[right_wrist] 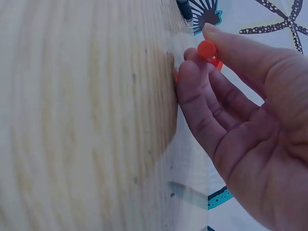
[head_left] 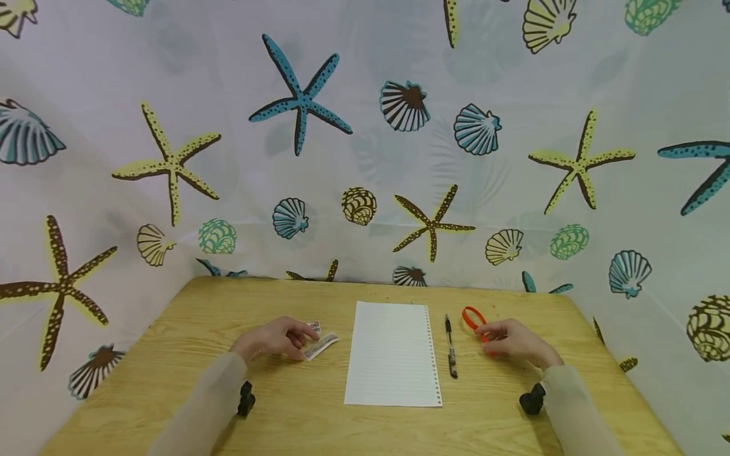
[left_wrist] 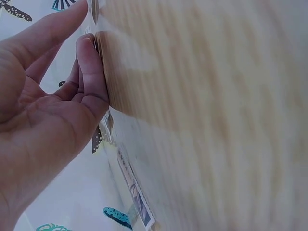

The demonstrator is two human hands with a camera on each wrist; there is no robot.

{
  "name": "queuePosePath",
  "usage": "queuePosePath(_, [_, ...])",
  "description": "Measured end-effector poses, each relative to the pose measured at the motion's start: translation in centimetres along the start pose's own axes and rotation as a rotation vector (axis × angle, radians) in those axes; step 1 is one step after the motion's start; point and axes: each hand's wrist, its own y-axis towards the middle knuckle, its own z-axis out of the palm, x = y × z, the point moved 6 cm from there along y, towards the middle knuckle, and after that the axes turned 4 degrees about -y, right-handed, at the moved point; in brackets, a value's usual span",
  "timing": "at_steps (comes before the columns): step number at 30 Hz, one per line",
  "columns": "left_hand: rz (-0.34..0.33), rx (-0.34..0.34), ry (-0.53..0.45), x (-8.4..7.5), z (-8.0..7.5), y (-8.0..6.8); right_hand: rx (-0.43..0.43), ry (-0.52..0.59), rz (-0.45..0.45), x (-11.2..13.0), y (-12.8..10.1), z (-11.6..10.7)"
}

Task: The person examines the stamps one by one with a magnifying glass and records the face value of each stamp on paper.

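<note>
The left hand (head_left: 274, 339) lies on the table (head_left: 285, 411) at 9 o'clock of the sheet (head_left: 393, 351), fingers loosely bent and tips touching a strip of stamps (head_left: 320, 346); these look thin, light and easily creased, best taken by an edge. At 3 o'clock, the right hand (head_left: 513, 342) pinches an orange band (head_left: 472, 316), seemingly soft and springy. A pen (head_left: 450, 348) lies between band and sheet, just beside the sheet's punched edge; nothing blocks either hand.
</note>
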Motion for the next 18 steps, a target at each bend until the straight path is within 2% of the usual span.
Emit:
queuePosePath(8, [-0.024, -0.024, 0.041, 0.09, -0.01, 0.06, -0.022, 0.088, 0.046, -0.08, 0.0, 0.67])
queuePosePath(15, [0.0, -0.052, 0.088, -0.27, -0.12, -0.1, -0.072, 0.075, 0.011, -0.07, 0.23, 0.4])
queuePosePath(18, [-0.017, -0.056, 0.086, -0.22, -0.08, -0.08, -0.096, 0.074, 0.009, 0.08, 0.31, 0.3])
